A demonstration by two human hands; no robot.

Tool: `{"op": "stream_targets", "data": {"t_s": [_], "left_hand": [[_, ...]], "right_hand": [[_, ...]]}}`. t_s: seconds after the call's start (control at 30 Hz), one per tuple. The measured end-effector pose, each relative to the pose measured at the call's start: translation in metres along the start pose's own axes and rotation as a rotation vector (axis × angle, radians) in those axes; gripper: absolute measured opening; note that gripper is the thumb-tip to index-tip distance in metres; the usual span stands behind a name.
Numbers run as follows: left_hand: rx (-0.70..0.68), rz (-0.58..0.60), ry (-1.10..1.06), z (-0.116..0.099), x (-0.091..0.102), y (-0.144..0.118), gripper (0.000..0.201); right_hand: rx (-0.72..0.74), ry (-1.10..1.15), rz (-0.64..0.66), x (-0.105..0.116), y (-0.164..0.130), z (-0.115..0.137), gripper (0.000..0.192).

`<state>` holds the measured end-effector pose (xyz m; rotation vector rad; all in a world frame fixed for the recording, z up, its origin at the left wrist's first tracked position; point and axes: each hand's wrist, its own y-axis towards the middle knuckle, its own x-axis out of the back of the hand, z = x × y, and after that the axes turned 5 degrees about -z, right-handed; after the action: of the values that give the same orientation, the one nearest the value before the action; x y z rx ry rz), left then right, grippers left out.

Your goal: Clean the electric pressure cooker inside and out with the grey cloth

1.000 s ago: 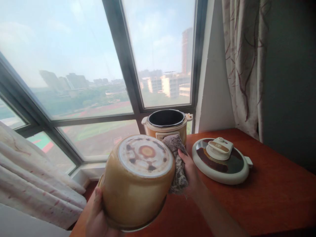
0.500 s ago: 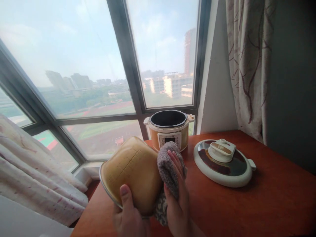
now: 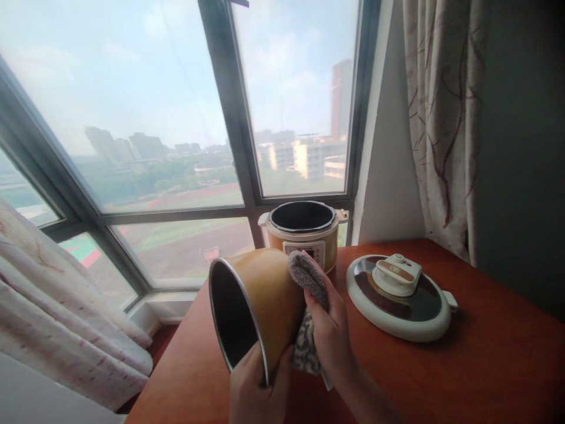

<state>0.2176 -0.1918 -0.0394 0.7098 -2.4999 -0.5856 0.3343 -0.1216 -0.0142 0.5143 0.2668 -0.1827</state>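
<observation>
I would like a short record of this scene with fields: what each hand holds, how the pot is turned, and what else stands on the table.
left hand: grips the rim of the inner pot
right hand: presses a grey cloth against the pot's outer wall
pot position: tilted on its side, dark opening facing left
table: red-brown wood
cooker base: open, near the window
cooker lid: lies flat, to the right

I note a cooker base (image 3: 303, 232) standing open at the back of the red-brown table (image 3: 485, 365), against the window (image 3: 176, 118). Its lid (image 3: 398, 295) lies flat on the table to the right, apart from the base, handle up. Patterned curtains hang at right (image 3: 441, 118) and bunch at lower left (image 3: 53, 306).
</observation>
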Motion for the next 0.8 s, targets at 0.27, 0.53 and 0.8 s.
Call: {"op": "stream_targets", "data": {"t_s": [0.27, 0.53, 0.8], "left_hand": [[-0.485, 0.440, 0.210, 0.018, 0.012, 0.006, 0.023], [-0.724, 0.691, 0.389, 0.039, 0.013, 0.009, 0.014], [-0.753, 0.859, 0.495, 0.045, 0.010, 0.010, 0.013]], "right_hand": [[-0.231, 0.027, -0.082, 0.017, 0.028, -0.003, 0.041], [-0.445, 0.139, -0.095, 0.043, 0.040, -0.033, 0.042], [-0.581, 0.188, -0.156, 0.064, 0.036, -0.048, 0.039]]}}
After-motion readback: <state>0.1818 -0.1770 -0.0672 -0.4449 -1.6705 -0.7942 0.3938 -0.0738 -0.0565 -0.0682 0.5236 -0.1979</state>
